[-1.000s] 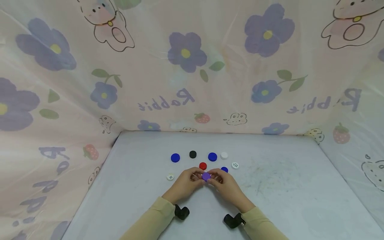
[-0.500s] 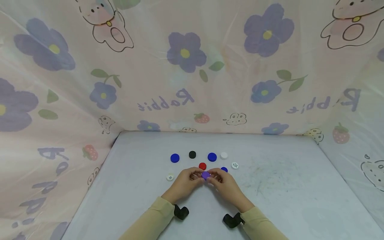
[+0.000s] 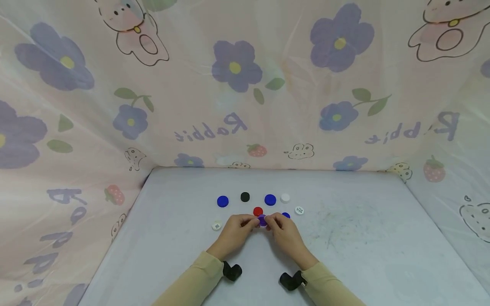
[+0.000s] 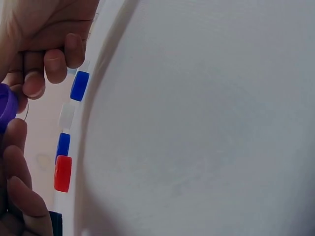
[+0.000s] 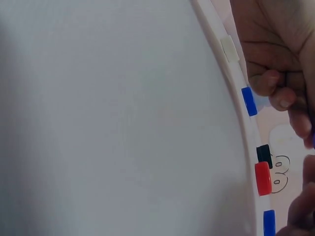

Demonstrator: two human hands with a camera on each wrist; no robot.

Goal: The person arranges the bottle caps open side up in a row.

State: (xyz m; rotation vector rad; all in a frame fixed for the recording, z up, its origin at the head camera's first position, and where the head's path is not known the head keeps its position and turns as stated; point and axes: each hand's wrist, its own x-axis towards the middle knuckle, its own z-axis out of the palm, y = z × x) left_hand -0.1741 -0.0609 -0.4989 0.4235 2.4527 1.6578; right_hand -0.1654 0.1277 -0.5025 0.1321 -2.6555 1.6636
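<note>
A purple bottle cap (image 3: 262,220) is held just above the table, between the fingertips of both hands. My left hand (image 3: 235,233) pinches its left side; my right hand (image 3: 285,236) pinches the right. Fingers cover much of the cap, and its darker hollow side seems to face the head camera. In the left wrist view the purple cap's (image 4: 6,107) rim shows at the left edge. Right behind the hands lies a red cap (image 3: 258,211). A blue cap (image 3: 285,215) sits beside the right hand, partly hidden by it.
Farther back lie a blue cap (image 3: 223,201), a black cap (image 3: 245,196), another blue cap (image 3: 270,199) and a white cap (image 3: 285,198). One marked white cap (image 3: 299,210) is at right, another marked white cap (image 3: 216,225) at left. A patterned curtain (image 3: 237,106) encloses the white table (image 3: 363,255).
The purple cap has tilted, from its flat face showing to its darker hollow side. Both hands' fingers have shifted round it, and the right wrist has moved slightly left.
</note>
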